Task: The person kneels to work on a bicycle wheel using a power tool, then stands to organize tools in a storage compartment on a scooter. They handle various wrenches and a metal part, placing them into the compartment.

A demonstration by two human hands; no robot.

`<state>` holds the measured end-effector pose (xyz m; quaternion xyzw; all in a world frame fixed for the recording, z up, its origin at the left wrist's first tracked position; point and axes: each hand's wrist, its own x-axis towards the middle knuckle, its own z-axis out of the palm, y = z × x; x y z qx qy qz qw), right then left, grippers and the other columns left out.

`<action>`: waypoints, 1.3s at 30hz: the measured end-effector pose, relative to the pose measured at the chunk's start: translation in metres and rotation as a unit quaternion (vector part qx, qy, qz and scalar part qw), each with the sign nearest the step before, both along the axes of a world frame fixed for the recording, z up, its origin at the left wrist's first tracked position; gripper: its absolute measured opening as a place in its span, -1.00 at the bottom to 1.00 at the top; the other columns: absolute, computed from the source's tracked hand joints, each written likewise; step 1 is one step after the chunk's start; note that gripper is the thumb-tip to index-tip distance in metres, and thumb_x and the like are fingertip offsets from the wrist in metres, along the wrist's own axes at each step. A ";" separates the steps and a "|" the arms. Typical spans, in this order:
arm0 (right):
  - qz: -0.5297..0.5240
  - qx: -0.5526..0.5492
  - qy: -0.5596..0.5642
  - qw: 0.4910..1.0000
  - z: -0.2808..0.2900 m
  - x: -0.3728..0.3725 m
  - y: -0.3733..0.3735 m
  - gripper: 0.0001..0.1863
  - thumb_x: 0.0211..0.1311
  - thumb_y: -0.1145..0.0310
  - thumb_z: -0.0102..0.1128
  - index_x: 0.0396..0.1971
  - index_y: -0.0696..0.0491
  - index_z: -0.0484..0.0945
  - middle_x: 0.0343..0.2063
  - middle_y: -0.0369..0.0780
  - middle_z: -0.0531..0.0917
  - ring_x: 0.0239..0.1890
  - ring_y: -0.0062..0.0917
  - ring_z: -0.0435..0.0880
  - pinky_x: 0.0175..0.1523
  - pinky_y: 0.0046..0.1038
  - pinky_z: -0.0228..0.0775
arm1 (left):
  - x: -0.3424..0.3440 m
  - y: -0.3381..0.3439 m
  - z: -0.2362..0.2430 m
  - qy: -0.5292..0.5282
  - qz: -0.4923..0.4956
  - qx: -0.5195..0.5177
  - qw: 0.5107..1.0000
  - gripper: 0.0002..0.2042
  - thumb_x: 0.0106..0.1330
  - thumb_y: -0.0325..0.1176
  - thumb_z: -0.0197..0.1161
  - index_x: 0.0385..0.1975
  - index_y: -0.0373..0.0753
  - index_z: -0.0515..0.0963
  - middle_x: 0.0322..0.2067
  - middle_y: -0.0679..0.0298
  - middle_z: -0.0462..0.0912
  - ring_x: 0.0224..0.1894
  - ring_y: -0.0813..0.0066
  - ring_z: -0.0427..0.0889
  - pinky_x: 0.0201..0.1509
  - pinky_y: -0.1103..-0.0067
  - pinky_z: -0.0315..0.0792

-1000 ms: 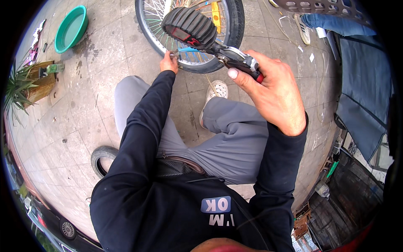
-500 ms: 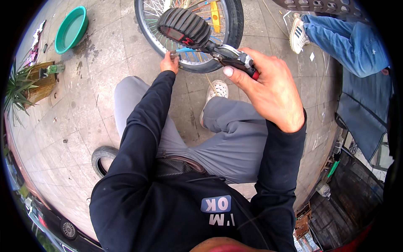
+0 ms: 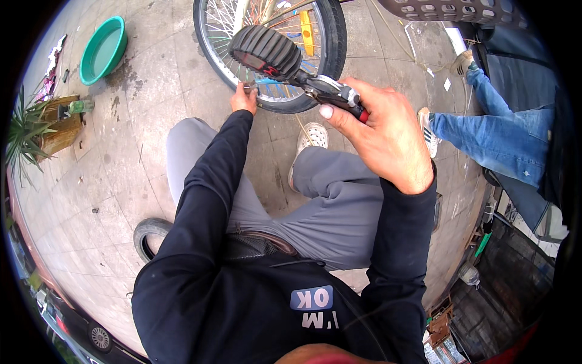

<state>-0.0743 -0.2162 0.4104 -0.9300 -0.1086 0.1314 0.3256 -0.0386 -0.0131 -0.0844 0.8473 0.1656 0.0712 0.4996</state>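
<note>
My right hand point(image 3: 388, 130) is wrapped round the handle of a tire inflator point(image 3: 330, 91). Its round gauge, in a ribbed black rubber guard point(image 3: 267, 53), hangs over the bicycle wheel point(image 3: 332, 54) in front of me. The wheel has a black tire, a silver rim, multicoloured spokes and a yellow reflector point(image 3: 307, 33). Down at the near left side of the rim, my left hand point(image 3: 244, 99) is closed in a pinch. A small silvery bit shows at its fingertips, too small to name. The gauge guard hides part of the spokes.
A green basin point(image 3: 104, 51) stands at the far left, near a potted plant point(image 3: 27, 130) and a wooden block point(image 3: 59, 130). A loose tire point(image 3: 151, 233) lies by my left elbow. Another person's legs in jeans point(image 3: 485, 142) are at the right. A thin hose point(image 3: 397, 36) trails across the paving.
At the right, the other person has stepped nearer, and both legs now show, apart. My hands stay at the inflator and the rim, with only a slight shift of the view.
</note>
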 end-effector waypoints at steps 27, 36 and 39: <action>0.044 -0.005 0.052 0.998 -0.027 0.008 0.038 -0.70 0.18 0.20 0.35 -0.22 0.12 0.63 -0.58 -0.06 0.61 -0.52 -0.22 0.60 -0.35 -0.28 0.40 | 0.011 0.078 0.188 -0.172 0.165 -0.484 0.842 -0.49 0.53 0.08 -0.11 0.09 -0.32 0.36 -0.17 0.06 0.65 -0.17 0.36 0.67 -0.06 0.46 0.53; 0.203 0.003 0.101 0.974 -0.033 0.012 0.153 -0.61 0.24 0.20 0.29 -0.08 0.17 0.53 -0.47 -0.07 0.64 -0.42 -0.24 0.66 -0.26 -0.27 0.43 | -0.059 0.136 0.345 -0.261 0.079 -0.501 0.821 -0.53 0.29 -0.12 0.30 0.06 -0.23 0.34 -0.13 0.25 0.53 -0.15 0.40 0.62 -0.05 0.40 0.57; 0.155 0.026 0.205 0.966 -0.009 0.021 0.160 -0.61 0.34 0.19 0.25 -0.01 0.17 0.50 -0.56 -0.26 0.55 -0.56 -0.62 0.53 -0.42 -0.45 0.36 | -0.062 0.180 0.351 -0.336 0.162 -0.547 0.750 -0.70 0.31 -0.19 0.24 -0.08 -0.19 0.42 -0.27 0.29 0.57 -0.24 0.43 0.61 -0.11 0.38 0.56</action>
